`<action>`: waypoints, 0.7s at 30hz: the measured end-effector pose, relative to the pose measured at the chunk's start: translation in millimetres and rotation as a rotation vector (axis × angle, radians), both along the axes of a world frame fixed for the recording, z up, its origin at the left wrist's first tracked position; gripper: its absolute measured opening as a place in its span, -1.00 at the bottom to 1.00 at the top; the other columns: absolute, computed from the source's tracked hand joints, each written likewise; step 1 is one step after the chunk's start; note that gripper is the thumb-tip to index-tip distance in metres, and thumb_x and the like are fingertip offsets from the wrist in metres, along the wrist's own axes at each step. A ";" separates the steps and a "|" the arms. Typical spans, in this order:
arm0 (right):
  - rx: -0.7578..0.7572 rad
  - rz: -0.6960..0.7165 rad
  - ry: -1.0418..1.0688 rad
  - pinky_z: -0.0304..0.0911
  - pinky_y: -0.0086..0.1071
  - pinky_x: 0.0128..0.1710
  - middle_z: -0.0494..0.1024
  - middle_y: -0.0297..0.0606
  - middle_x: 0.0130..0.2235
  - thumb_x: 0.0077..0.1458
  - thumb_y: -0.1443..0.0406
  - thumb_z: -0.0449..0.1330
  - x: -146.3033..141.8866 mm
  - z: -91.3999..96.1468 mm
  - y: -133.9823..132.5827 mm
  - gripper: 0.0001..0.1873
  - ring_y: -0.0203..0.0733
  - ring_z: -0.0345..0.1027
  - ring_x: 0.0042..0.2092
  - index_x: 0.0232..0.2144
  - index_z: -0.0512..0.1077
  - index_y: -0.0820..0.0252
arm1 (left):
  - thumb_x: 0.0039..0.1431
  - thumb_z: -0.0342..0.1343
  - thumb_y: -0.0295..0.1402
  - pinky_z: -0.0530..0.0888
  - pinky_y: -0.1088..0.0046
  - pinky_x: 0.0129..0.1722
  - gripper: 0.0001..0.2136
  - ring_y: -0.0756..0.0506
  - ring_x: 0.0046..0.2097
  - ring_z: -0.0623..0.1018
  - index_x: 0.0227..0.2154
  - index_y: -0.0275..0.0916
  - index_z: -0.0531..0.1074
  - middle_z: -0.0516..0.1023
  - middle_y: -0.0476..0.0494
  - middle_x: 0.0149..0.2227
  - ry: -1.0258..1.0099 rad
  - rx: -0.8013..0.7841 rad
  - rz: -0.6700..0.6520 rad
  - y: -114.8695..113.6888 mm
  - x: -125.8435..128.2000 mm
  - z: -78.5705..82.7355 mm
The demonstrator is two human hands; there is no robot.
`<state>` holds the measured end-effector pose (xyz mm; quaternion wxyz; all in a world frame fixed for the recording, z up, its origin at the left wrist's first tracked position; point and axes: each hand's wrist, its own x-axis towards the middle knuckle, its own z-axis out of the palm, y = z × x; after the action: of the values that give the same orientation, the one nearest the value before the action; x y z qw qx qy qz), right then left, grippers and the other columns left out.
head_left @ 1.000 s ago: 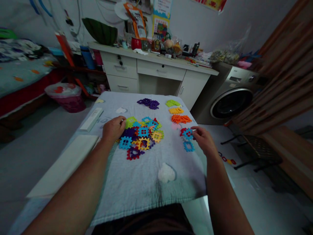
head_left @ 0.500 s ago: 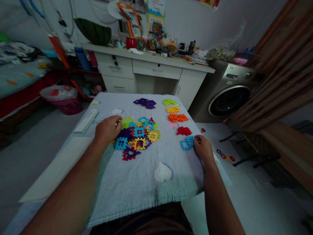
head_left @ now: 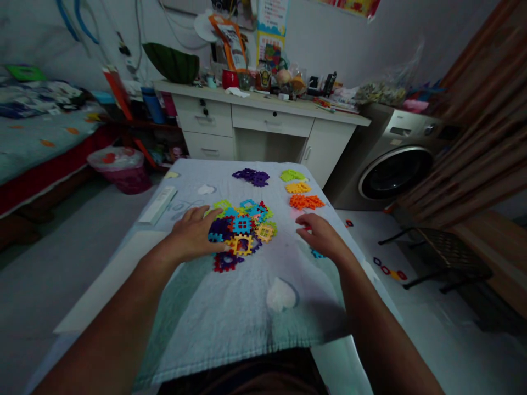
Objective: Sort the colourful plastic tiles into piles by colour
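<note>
A heap of mixed-colour interlocking plastic building pieces (head_left: 242,224) lies mid-table, some with window-like openings. My left hand (head_left: 193,233) is spread over the heap's left side, thumb by a yellow piece (head_left: 242,245) and fingertips by the purple and green ones. To the right, my right hand (head_left: 321,236) hovers with fingers apart and nothing visible in them. It covers most of the blue pieces (head_left: 317,253) and the red ones. Sorted by colour beyond it are orange pieces (head_left: 307,202), yellow pieces (head_left: 298,187) and green pieces (head_left: 291,175). Purple pieces (head_left: 252,176) sit at the far side.
A cloth with heart patches (head_left: 282,294) covers the table. A long white box (head_left: 158,206) lies at the left edge. Behind stand a white desk (head_left: 272,118) and a washing machine (head_left: 391,159). A pink bin (head_left: 123,170) is at left, a stool (head_left: 444,252) at right.
My right hand has let go of the blue pieces and moved left and inward. My left hand has opened and spread over the heap, covering the blue piece on its left.
</note>
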<state>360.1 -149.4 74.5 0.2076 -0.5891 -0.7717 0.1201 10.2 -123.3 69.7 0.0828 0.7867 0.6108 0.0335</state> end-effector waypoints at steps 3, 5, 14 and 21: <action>-0.025 0.118 -0.049 0.22 -0.15 0.05 0.55 -0.09 -0.06 0.10 0.30 0.21 -38.4 -6.8 27.6 -0.71 -0.03 0.38 -0.01 -0.08 0.48 0.18 | -0.36 0.30 0.15 0.20 -0.15 0.18 0.10 -0.57 0.35 0.02 0.33 -0.06 0.07 0.02 -0.37 0.38 -0.063 -0.006 0.012 -11.9 7.2 -18.0; -0.015 0.104 -0.034 0.18 -0.09 0.09 0.52 -0.03 0.01 0.12 0.28 0.20 -61.0 -20.1 45.1 -0.62 0.03 0.35 0.05 0.01 0.44 0.19 | -0.44 0.34 0.14 0.16 -0.25 0.15 0.18 -0.62 0.35 -0.01 0.34 -0.06 0.02 0.00 -0.43 0.38 -0.095 0.003 0.001 -16.0 12.4 -32.3; 0.029 -0.098 0.104 0.05 0.00 0.18 0.40 0.02 0.15 0.27 0.15 0.05 -100.0 -72.0 64.2 -0.52 0.09 0.20 0.19 0.18 0.28 0.18 | -0.26 0.30 0.11 0.08 -0.18 0.22 0.03 -0.52 0.31 0.09 0.32 -0.07 0.07 0.10 -0.36 0.33 -0.197 0.180 -0.052 -14.4 23.9 -58.9; 0.190 0.097 0.379 0.17 -0.15 0.17 0.39 -0.03 0.04 0.11 0.34 0.10 -98.5 -69.3 61.2 -0.65 -0.07 0.24 0.11 -0.02 0.36 0.23 | -0.04 0.23 -0.02 0.15 -0.04 0.23 -0.24 -0.41 0.27 0.19 0.24 -0.14 0.22 0.25 -0.31 0.25 -0.264 0.328 -0.079 -11.0 30.6 -60.7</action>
<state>261.7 -88.3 5.1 0.3975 -0.4957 -0.7542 0.1654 40.8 -134.3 9.0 0.0343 0.8018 0.5497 0.2320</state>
